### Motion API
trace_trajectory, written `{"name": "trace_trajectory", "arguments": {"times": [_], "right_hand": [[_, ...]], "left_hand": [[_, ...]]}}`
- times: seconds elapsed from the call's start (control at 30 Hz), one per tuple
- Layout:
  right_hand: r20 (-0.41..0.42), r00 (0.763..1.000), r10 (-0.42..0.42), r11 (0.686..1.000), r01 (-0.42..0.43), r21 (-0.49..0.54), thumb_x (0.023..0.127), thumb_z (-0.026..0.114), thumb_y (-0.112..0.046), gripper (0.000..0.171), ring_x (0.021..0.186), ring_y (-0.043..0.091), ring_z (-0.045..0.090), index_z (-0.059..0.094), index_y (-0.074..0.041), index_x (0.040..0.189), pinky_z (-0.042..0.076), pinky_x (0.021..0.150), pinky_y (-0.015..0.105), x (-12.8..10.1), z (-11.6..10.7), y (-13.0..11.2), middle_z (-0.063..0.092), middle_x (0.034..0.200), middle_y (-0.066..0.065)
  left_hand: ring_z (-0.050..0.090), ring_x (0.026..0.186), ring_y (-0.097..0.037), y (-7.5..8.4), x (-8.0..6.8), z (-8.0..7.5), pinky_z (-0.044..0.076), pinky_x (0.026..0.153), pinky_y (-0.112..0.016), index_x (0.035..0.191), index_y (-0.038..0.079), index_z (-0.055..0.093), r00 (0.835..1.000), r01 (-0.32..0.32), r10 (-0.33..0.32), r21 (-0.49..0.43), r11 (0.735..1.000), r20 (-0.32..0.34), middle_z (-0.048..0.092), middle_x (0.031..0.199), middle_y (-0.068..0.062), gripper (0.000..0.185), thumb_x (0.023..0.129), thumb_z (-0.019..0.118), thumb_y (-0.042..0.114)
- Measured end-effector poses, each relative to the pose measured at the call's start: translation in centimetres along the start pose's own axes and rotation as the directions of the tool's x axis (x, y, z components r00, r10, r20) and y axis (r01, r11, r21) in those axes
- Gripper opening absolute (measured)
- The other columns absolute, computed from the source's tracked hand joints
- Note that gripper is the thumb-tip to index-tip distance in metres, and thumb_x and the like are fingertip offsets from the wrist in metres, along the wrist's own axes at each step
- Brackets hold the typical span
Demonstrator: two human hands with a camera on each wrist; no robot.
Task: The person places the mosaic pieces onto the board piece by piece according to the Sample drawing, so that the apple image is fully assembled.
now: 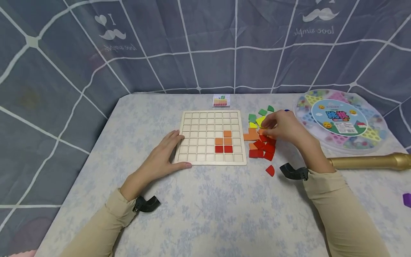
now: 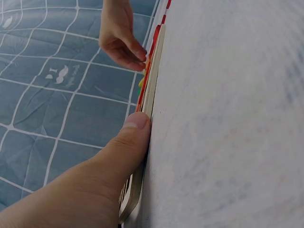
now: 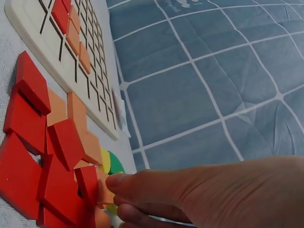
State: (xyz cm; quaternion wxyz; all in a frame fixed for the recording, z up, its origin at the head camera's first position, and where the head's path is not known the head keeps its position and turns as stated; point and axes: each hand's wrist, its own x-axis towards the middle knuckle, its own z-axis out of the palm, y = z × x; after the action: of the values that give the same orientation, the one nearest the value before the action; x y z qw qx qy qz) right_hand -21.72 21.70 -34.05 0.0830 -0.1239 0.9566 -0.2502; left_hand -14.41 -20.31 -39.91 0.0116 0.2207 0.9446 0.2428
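A wooden grid board [image 1: 192,121] lies in the middle of the table with two red tiles [image 1: 223,149] and three orange tiles [image 1: 223,137] set in its lower right cells. My left hand [image 1: 174,150] rests flat against the board's near left corner, and its thumb [image 2: 135,126] presses the board's edge [image 2: 152,85]. My right hand [image 1: 266,125] reaches into the loose pile of red and orange tiles [image 1: 260,144] beside the board. Its fingertips [image 3: 114,183] pinch an orange tile [image 3: 102,192] among the red tiles [image 3: 28,118].
Green tiles [image 1: 263,112] and yellow tiles [image 1: 258,121] lie behind the pile, and one red tile [image 1: 270,170] lies apart in front. A small card [image 1: 221,100] sits behind the board. At right are a round game box [image 1: 340,119], a gold cylinder [image 1: 369,162] and a purple piece [image 1: 407,200].
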Motion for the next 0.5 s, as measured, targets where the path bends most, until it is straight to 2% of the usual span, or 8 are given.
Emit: {"name": "trace_trajectory", "arguments": {"times": [0.23,0.5], "right_hand": [[-0.004,0.999,-0.052,0.999,0.052,-0.003,0.089,0.082,-0.008,0.017,0.085,0.026,0.069,0.08,0.0,0.104,0.056,0.067,0.029,0.16,0.41,0.49,0.077,0.09,0.013],[0.008,1.0,-0.03,0.999,0.03,0.02,0.088,0.086,-0.011,0.021,0.081,0.025,0.064,0.08,0.0,0.104,0.053,0.065,0.028,0.18,0.3,0.75,0.074,0.086,0.011]], "left_hand": [[0.016,0.164,-0.036,-0.22,0.02,0.12,0.028,0.126,-0.064,0.162,0.009,0.037,1.0,0.0,0.0,0.004,1.0,-0.003,0.024,0.175,-0.016,0.105,0.083,0.087,0.056],[0.016,0.164,-0.035,-0.28,0.02,0.13,0.029,0.126,-0.063,0.162,0.008,0.037,1.0,0.001,-0.001,0.005,1.0,0.002,0.024,0.174,-0.016,0.105,0.083,0.086,0.057]]}}
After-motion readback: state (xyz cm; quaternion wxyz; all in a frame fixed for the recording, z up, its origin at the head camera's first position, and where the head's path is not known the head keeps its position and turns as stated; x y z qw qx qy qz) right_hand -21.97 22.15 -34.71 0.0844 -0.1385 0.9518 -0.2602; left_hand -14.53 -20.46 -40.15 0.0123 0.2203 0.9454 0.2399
